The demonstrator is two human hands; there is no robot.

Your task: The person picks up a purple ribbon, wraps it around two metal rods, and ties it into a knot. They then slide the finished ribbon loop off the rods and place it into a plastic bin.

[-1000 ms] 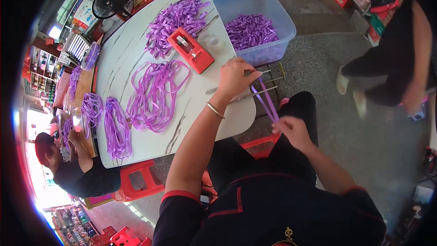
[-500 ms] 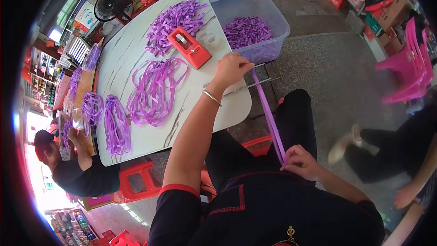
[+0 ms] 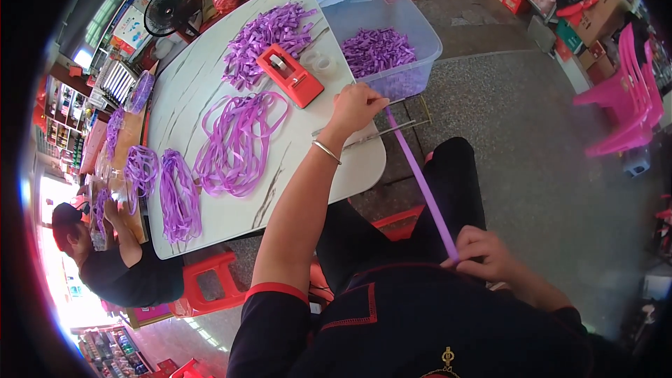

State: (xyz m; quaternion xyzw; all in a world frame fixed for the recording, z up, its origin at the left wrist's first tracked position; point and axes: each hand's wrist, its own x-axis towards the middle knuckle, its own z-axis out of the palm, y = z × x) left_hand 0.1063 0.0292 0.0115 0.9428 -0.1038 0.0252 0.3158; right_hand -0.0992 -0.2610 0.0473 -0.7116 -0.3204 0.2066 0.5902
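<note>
A purple ribbon strip is stretched taut between my two hands. My left hand pinches its far end at the edge of the white oval table, just in front of a clear plastic bin of purple ribbon pieces. My right hand grips the near end close to my lap. A red tape dispenser stands on the table beside my left hand, with a loose pile of long purple ribbon loops to its left.
A heap of cut purple ribbons lies at the table's far side, and bundled ribbons at its left. Another person sits at the left. Red stools, a pink chair and a fan stand around.
My right hand has pulled back toward my body, drawing the ribbon out longer and taut. My left hand stayed at the table edge. A passer-by at the right has left the view.
</note>
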